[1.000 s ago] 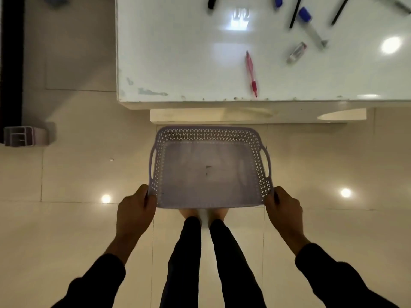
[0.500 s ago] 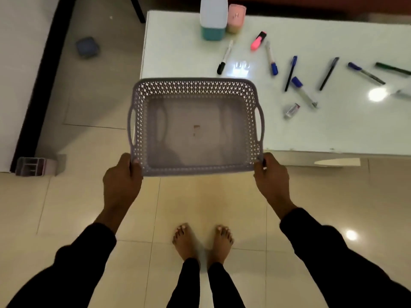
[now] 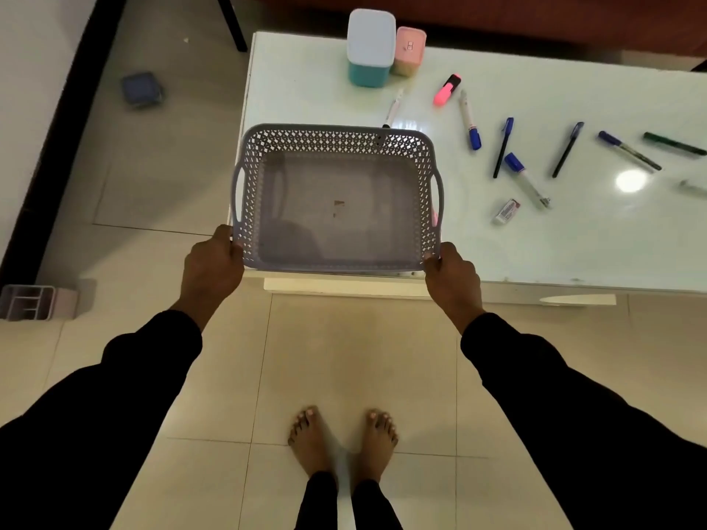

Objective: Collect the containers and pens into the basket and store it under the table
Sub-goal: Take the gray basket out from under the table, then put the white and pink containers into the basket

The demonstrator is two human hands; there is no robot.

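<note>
A grey perforated basket (image 3: 336, 147), with nothing in it, hangs over the near left corner of the white table (image 3: 593, 242). My left hand (image 3: 212, 265) grips its near left corner and my right hand (image 3: 451, 275) grips its near right corner. At the table's far edge stand a white and teal container (image 3: 370, 47) and a pink container (image 3: 409, 51). A pink highlighter (image 3: 446, 89), a white marker (image 3: 469, 119), several dark pens (image 3: 502, 147) and a small eraser-like piece (image 3: 505, 211) lie scattered to the right of the basket.
A grey divided organiser (image 3: 28, 302) lies on the tiled floor at the left, beside a dark skirting. A blue square object (image 3: 141, 89) sits on the floor beyond it. My bare feet (image 3: 342, 441) stand in front of the table.
Both hands have lifted the basket from near the floor in front of the table up and forward over the table's near left corner. The view has tilted to show the containers.
</note>
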